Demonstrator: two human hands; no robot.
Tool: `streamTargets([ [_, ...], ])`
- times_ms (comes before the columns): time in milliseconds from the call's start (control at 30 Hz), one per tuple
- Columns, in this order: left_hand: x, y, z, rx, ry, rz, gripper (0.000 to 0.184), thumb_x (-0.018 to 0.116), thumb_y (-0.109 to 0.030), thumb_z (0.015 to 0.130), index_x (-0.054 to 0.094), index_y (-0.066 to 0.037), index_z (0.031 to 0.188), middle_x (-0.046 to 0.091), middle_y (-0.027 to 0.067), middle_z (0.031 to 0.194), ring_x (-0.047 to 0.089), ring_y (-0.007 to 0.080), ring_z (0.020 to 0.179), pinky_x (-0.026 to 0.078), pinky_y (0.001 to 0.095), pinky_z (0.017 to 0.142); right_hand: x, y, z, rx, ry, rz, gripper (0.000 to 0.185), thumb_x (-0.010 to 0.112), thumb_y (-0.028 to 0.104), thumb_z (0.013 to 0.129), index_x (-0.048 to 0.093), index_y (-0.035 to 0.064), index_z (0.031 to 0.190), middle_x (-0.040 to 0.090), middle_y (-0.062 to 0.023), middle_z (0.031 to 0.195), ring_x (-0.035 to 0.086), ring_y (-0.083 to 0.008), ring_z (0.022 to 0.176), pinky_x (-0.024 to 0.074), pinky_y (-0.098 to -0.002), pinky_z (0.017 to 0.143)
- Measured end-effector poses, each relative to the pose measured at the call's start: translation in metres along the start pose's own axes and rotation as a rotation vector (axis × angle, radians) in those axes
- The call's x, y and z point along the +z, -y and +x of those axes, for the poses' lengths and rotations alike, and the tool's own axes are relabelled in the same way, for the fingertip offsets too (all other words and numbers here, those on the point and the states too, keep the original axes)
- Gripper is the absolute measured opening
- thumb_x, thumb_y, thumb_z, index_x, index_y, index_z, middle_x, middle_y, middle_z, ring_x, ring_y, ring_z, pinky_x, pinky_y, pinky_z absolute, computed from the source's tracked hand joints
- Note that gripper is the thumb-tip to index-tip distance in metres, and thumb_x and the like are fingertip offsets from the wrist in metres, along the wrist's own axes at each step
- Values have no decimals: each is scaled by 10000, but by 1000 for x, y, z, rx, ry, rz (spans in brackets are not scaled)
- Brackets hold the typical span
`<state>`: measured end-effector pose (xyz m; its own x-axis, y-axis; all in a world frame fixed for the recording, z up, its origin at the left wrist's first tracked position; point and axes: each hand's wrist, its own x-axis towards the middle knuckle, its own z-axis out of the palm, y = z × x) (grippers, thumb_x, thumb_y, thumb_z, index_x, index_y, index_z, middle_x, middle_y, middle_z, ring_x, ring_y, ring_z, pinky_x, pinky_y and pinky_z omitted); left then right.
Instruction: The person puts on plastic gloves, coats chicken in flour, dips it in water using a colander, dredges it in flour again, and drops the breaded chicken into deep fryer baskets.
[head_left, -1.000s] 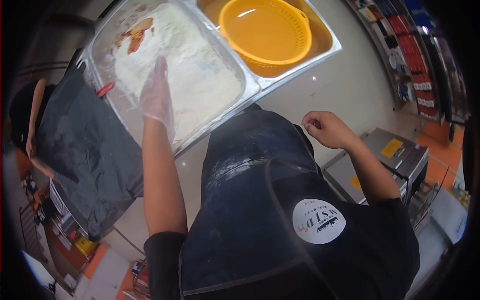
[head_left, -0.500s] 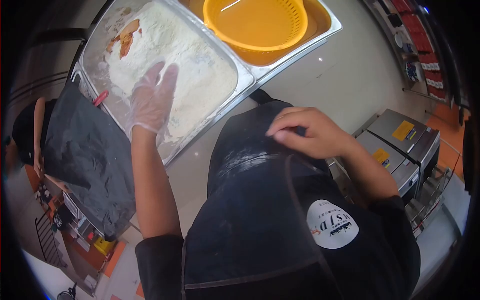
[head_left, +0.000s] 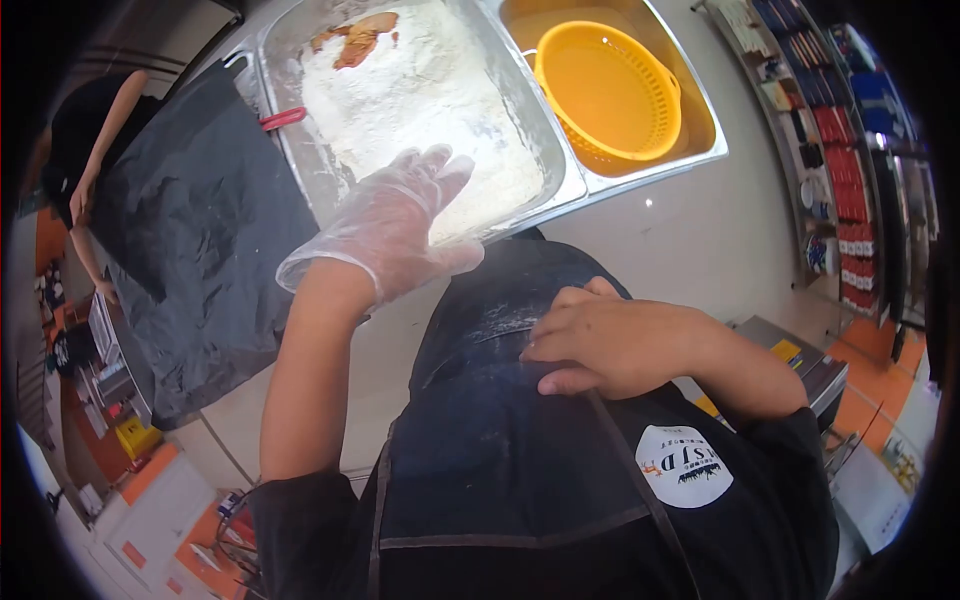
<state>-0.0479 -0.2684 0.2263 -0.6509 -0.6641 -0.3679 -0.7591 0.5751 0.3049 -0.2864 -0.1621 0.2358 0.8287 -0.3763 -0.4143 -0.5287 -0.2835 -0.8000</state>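
Note:
My left hand (head_left: 385, 215), in a clear plastic glove, hovers over the near edge of a metal tray (head_left: 572, 190), palm down, fingers outstretched and thumb apart. White flour (head_left: 430, 90) fills that tray. At its far end, orange-brown coated pieces of food (head_left: 358, 40) lie on the flour. Bare and ungloved, my right hand (head_left: 615, 342) rests on the front of my dark apron (head_left: 500, 440), fingers loosely bent and nothing visible in them. A flour smudge marks the apron beside it.
Right of the flour, a yellow perforated basket (head_left: 610, 95) sits in a second metal pan (head_left: 712, 150) of liquid. A red handle (head_left: 283, 119) pokes over the tray's left rim. Black plastic sheeting (head_left: 200, 260) covers the surface at left, where another person's arm (head_left: 110, 125) shows. Stocked shelves (head_left: 835, 150) stand at right.
The view has turned, shifting the trays rightward. My left hand has drawn back from the flour toward the tray's near edge, thumb spreading. My right hand has come down onto the apron.

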Motion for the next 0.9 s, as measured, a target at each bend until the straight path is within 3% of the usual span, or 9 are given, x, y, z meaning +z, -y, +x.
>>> streamTargets([
  [133, -4, 3, -8, -2, 29, 66, 852, 733, -478, 802, 409, -52, 1464, 343, 193, 1537, 297, 362, 1435, 259, 394, 1191, -12, 8, 14, 76, 109, -34, 502, 533, 446, 974, 583, 39, 1263, 604, -143, 1253, 496, -316, 1179, 343, -428, 972],
  [233, -13, -5, -14, 60, 102, 33, 924, 745, -519, 773, 379, -46, 1478, 336, 205, 1537, 284, 382, 1438, 254, 402, 1193, -9, 5, 20, 97, 56, -100, 607, 524, 498, 962, 528, 2, 1312, 540, -206, 1345, 447, -347, 1260, 311, -449, 1047],
  [333, -7, -10, -17, 126, 150, 77, 971, 750, -529, 760, 340, -43, 1495, 330, 209, 1539, 277, 396, 1439, 253, 422, 1190, -14, 10, 25, 179, 51, -137, 682, 528, 530, 948, 479, -20, 1348, 449, -253, 1437, 334, -390, 1380, 244, -479, 1122],
  [533, 17, -20, -8, 112, 208, 169, 928, 742, -469, 785, 323, -57, 1503, 328, 193, 1540, 293, 389, 1434, 267, 465, 1174, -15, 11, 35, 220, 83, -204, 747, 516, 572, 944, 436, -21, 1391, 377, -260, 1501, 171, -426, 1471, 166, -512, 1166],
  [733, 26, -22, -3, 116, 151, 248, 874, 744, -370, 791, 328, -80, 1502, 326, 162, 1547, 283, 376, 1441, 272, 478, 1169, -3, -4, 37, 144, 127, -238, 877, 319, 711, 946, 412, -3, 1447, 398, -213, 1508, 181, -425, 1468, 136, -585, 1153],
  [833, 25, -25, -2, 134, 178, 245, 858, 743, -322, 785, 332, -92, 1503, 324, 149, 1553, 283, 366, 1443, 276, 480, 1167, 0, -6, 41, 160, 156, -217, 880, 271, 726, 946, 401, 30, 1468, 404, -185, 1513, 187, -425, 1466, 102, -597, 1163],
  [900, 35, -23, -1, 152, 148, 268, 854, 739, -282, 773, 335, -98, 1502, 331, 142, 1552, 291, 357, 1442, 279, 477, 1167, -1, -4, 43, 172, 149, -186, 791, 332, 654, 969, 406, 42, 1465, 399, -187, 1515, 183, -427, 1467, 95, -597, 1164],
])
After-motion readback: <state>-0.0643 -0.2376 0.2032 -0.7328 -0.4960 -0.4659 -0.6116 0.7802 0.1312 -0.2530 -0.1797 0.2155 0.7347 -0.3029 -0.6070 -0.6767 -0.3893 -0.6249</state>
